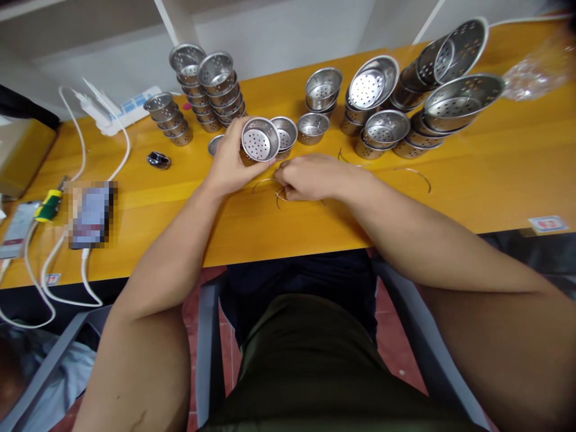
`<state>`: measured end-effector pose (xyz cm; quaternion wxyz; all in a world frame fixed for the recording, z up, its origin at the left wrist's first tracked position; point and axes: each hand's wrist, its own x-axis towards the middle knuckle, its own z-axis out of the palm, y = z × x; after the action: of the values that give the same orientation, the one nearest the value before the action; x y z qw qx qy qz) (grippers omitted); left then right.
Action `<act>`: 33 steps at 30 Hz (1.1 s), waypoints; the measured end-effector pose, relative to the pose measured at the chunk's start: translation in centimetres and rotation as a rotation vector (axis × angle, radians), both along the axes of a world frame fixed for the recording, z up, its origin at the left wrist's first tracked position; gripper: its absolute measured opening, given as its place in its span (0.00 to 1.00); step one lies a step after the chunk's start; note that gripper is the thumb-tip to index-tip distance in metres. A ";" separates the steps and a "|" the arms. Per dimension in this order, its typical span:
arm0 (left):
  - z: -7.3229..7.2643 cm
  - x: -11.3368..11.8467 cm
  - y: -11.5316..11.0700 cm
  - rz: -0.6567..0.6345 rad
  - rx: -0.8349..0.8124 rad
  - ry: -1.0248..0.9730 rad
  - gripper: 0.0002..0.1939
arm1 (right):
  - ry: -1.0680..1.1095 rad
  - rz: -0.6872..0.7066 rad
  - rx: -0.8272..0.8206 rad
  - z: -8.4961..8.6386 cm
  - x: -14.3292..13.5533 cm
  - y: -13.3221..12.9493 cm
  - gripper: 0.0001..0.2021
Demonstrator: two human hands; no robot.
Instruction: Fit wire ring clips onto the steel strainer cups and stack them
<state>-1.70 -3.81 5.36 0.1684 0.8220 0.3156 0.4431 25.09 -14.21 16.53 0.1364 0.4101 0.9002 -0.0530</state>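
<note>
Left hand [230, 161]: clamped round cup [260, 144], over table [166, 207] | right hand [306, 177]: fingers bunched by wire [282, 197] (tips hidden, can't tell grip) | cup: likely light, stiff, slick; hold outer wall

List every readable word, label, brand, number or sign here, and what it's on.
None readable.
Right sticker on the table: reddish marks, too blurred.
Left sticker on the table: too small.
Pixelated phone: screen obscured.
Far-left phone: too blurred.
Power strip: blue patches, no legible text.
Perforated metal cup in the left hand: no lettering visible.
</note>
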 end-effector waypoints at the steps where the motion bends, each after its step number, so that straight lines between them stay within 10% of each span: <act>1: 0.0 -0.1 0.1 0.005 0.000 -0.005 0.54 | 0.017 0.014 0.004 -0.1 0.2 0.3 0.11; 19: -3.7 -0.4 4.4 -0.100 -0.015 -0.269 0.66 | 0.826 0.047 -0.053 -2.5 5.3 4.7 0.19; 33: -1.3 1.2 1.0 0.036 -0.137 -0.170 0.63 | 1.154 -0.290 0.049 -2.8 2.9 3.5 0.28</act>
<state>-0.55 -2.80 4.09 0.2427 0.7621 0.3444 0.4916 28.03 -10.73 13.70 -0.3931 0.4366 0.7647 -0.2647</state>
